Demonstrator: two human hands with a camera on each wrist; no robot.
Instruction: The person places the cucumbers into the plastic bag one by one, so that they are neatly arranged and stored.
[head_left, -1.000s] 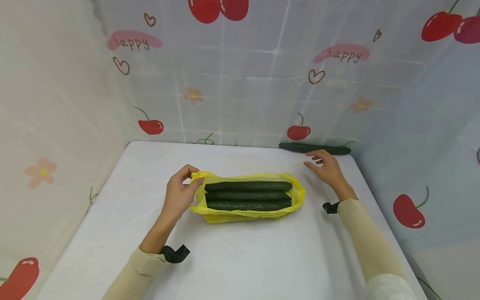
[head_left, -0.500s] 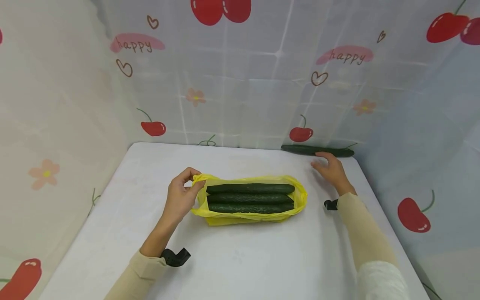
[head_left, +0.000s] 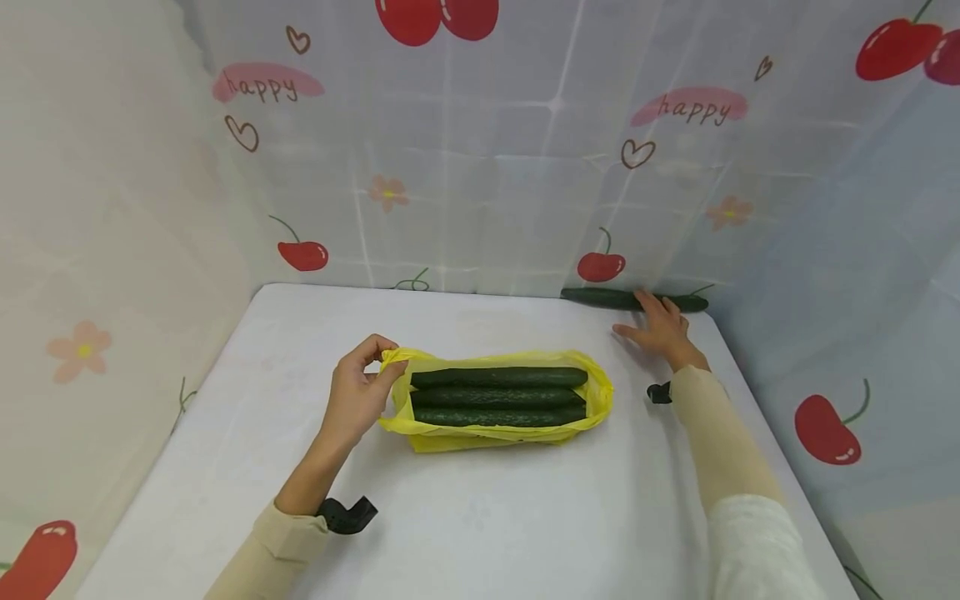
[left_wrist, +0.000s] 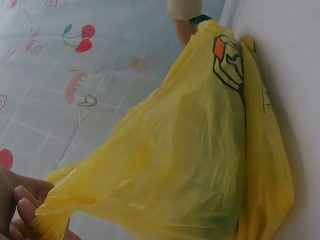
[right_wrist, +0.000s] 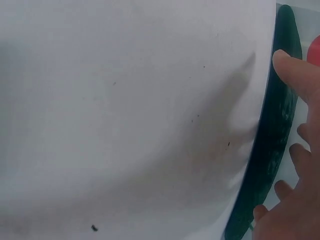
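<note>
A yellow plastic bag lies mouth up mid-table, with three cucumbers side by side inside. My left hand pinches the left end of the bag's rim between thumb and fingers; in the left wrist view the plastic is stretched toward those fingers. A single cucumber lies along the table's back edge at the right. Over its right half is my right hand, thumb apart and fingers spread. In the right wrist view this cucumber shows beside the spread fingers; whether they touch it is unclear.
The white table meets a printed curtain right behind the lone cucumber. More curtain hangs at the left and right sides. Small dark specks dot the tabletop in the right wrist view.
My right hand has moved right and slightly back, its fingers now reaching over the lone cucumber. The left hand keeps its pinch on the bag's rim in the same place.
</note>
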